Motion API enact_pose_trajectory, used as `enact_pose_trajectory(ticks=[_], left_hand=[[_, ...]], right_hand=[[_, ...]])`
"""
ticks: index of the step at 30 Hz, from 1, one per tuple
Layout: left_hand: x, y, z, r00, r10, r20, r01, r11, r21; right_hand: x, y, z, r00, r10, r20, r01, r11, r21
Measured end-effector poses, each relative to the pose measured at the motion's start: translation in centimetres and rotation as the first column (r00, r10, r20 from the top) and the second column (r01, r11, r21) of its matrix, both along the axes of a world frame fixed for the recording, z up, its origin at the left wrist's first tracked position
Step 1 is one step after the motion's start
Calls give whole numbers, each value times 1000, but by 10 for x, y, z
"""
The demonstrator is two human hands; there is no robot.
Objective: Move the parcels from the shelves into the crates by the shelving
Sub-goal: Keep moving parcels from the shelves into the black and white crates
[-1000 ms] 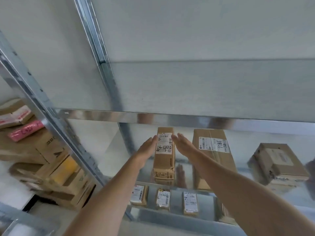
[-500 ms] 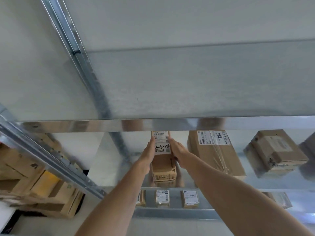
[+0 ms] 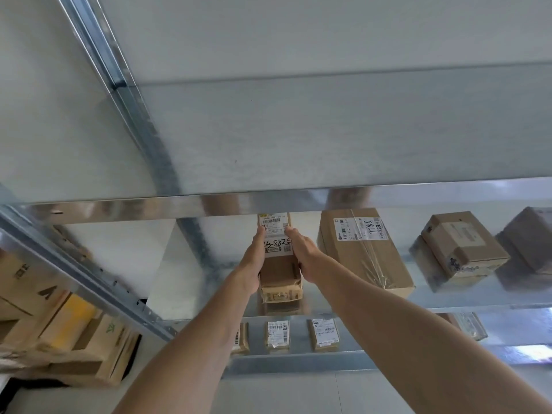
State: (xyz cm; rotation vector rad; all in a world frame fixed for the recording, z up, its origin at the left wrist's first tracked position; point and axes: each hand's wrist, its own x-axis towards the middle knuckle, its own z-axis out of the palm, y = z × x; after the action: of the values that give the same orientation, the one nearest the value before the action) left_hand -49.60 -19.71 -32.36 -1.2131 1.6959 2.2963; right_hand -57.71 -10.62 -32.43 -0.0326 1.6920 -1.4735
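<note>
Cardboard, narrow and brown, is what you have between your palms: the long parcel (image 3: 280, 265) is over the middle shelf (image 3: 191, 282) of the metal rack, white label up (handwritten digits, 5288, show between your fingers). Your left hand (image 3: 252, 265) presses its left side and your right hand (image 3: 306, 258) its right side; the fingers of both stretch fairly straight along the box toward the back, tips reaching the label, not curled round it. Whether the parcel rests on the shelf or is raised just off it cannot be told. Just to its right stands a larger taped parcel (image 3: 364, 255); further right, a smaller box (image 3: 464, 246). On the shelf below sit two small labelled packets (image 3: 278, 336); well to your left, stacked cartons (image 3: 59, 324).
</note>
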Motion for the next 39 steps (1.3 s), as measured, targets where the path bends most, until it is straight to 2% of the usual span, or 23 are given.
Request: enact_pose_trajectory(ticks=[6,12,27,34,39], left_hand=[[15,20,27,1000,13,-24,-14,1000,-29],[40,50,52,999,30,-29,-33,992,-122],[124,186,119,997,54,-57,-64,977,-202],[136,236,137,995,-61,-84,42,975,-217],[120,264,150,970,-209,-121,168,944,-284]], right_hand=[[14,19,24,1000,-10,-24,9,1000,-29],[38,48,43,999,4,-46,-8,997,-74],[110,166,80,999,-26,-43,14,964,-265],[126,222,99,987,-145,-68,119,948,-295],[126,266,115,952,-282,-120,234,922,-308]])
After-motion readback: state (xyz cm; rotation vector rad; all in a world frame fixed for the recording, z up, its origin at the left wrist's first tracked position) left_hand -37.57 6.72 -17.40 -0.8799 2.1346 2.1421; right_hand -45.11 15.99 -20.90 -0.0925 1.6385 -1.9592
